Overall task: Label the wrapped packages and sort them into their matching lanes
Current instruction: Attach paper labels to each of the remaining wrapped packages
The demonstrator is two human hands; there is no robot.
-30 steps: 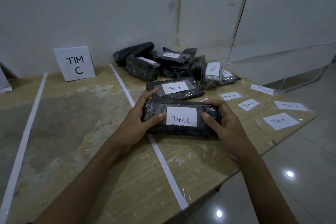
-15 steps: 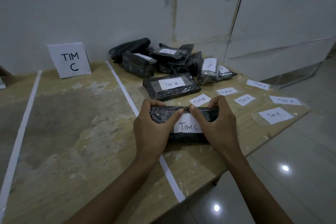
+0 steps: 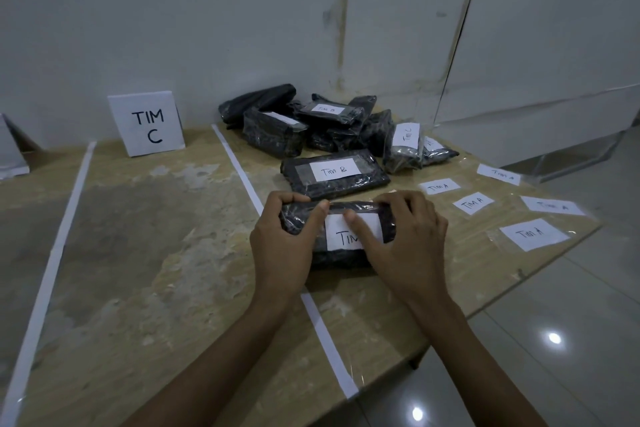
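A black wrapped package [image 3: 337,256] with a white "TIM C" label [image 3: 341,234] lies on the table, just right of a white tape line. My left hand [image 3: 282,246] grips its left end, thumb on the top edge. My right hand [image 3: 401,246] holds the right end, its thumb pressing on the label and hiding the last letter. Behind it lies a package marked "TIM B" [image 3: 334,174]. A "TIM C" lane sign [image 3: 147,123] stands at the back of the lane to the left.
A heap of black packages [image 3: 311,123] sits at the back by the wall. Several loose "TIM A" labels [image 3: 533,234] lie on the right part of the table [image 3: 138,253]. White tape lines [image 3: 239,166] mark the lanes. The table's front-right edge drops to a tiled floor.
Both hands slid from the package's ends onto its top, thumbs now over the label's upper edge. The package stays in place.
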